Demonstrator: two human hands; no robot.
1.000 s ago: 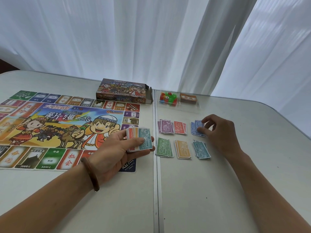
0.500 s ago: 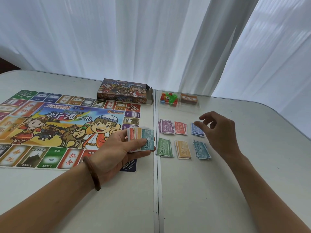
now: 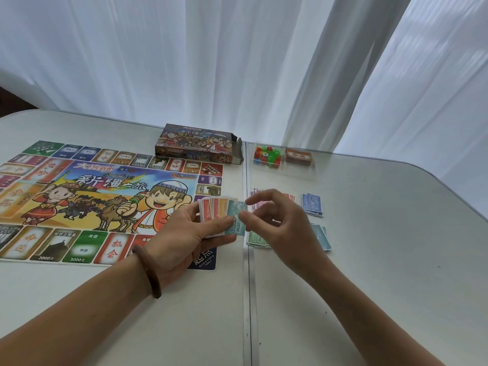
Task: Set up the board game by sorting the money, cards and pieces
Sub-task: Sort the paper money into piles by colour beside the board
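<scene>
We see the game board [image 3: 79, 196] left of our fingers. Our left hand [image 3: 182, 233] is clamped around a fanned stack of play money [image 3: 219, 215]. Our right hand [image 3: 280, 228] pinches the top teal 1000 note [image 3: 235, 216] between thumb and forefinger. Sorted money piles [image 3: 313, 204] lie under and beyond the right fingers.

Paper money [image 3: 224, 216], matt. Board [image 3: 105, 199] glossy printed card. Table [image 3: 383, 260] smooth, matt white. Bracelet [image 3: 149, 270] looks wooden. Curtain [image 3: 211, 62] sheer cloth.
</scene>
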